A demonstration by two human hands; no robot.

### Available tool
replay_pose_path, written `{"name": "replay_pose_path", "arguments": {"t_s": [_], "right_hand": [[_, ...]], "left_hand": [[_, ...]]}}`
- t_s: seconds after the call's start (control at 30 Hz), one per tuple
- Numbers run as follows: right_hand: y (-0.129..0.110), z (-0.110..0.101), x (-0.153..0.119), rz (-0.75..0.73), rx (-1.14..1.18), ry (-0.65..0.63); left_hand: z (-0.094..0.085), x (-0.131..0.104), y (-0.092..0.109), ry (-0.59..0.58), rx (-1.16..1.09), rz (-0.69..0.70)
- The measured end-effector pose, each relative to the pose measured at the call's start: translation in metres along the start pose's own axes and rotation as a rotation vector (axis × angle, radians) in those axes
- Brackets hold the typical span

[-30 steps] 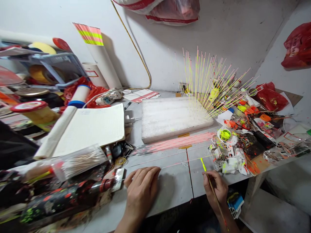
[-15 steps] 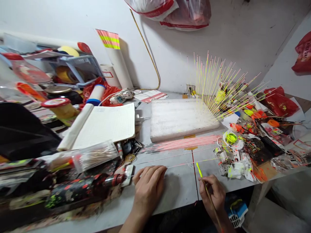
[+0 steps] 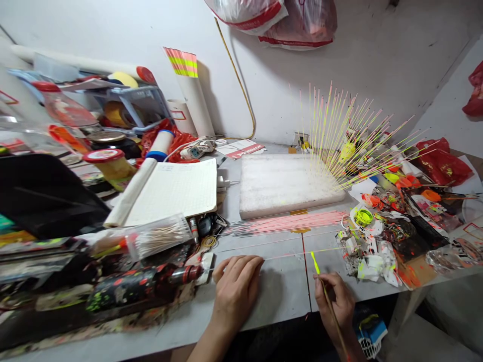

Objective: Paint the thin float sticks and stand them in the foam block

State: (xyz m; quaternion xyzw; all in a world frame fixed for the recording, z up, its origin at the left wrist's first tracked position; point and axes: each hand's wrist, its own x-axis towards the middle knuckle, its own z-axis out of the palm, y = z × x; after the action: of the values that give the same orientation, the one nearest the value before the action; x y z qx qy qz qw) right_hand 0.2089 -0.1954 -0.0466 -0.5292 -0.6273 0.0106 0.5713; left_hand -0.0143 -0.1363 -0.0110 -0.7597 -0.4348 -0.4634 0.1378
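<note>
Works at a grey table (image 3: 271, 301), spread under and beyond both hands. Has a white foam block (image 3: 279, 181) lying flat beyond the left hand, with a fan of slender rods (image 3: 319, 151) stuck into the block's right part, well beyond the right hand. Has a bundle of pink rods (image 3: 277, 224) lying between that block and the hands. Rests the left hand (image 3: 237, 279) low over the tabletop, back uppermost, fingers bent and drawn together, apparently pinching a thin rod (image 3: 287, 256); cannot see the thumb's hold underneath. Clamps the thumb and fingers of the right hand (image 3: 337, 296) on the handle of a brush (image 3: 333, 317), slanting up and away from that hand. Sees a yellow paint cup (image 3: 363, 217) beyond and to the right of the same hand. Extends the thin rod from the left fingertips rightward, passing beyond the right hand. Brings the yellow bristle tip (image 3: 316, 264) to that rod or just beside it; cannot tell about contact. Looks like mid-painting, judging by the yellow far stretch. Calls next for a steady left pinch and a light, even stroke.
</note>
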Motion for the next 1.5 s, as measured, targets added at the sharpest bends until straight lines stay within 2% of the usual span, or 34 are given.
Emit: {"name": "replay_pose_path", "arguments": {"t_s": [0.43,0.77,1.03,1.23,1.5], "right_hand": [[-0.003,0.0,-0.005,-0.053,0.09,-0.027],[-0.004,0.003,0.003,-0.065,0.043,-0.026],[-0.002,-0.003,-0.002,-0.007,0.052,-0.006],[-0.011,0.001,0.001,-0.071,0.121,-0.051],[-0.024,0.01,0.013,-0.164,0.078,-0.087]], "left_hand": [[0.0,0.0,0.001,0.014,-0.013,-0.003],[0.001,0.0,0.002,0.01,-0.026,-0.019],[0.002,-0.002,0.001,0.006,-0.032,-0.025],[0.002,-0.004,0.001,0.004,-0.027,-0.036],[0.002,-0.004,0.004,0.002,-0.018,-0.049]]}}
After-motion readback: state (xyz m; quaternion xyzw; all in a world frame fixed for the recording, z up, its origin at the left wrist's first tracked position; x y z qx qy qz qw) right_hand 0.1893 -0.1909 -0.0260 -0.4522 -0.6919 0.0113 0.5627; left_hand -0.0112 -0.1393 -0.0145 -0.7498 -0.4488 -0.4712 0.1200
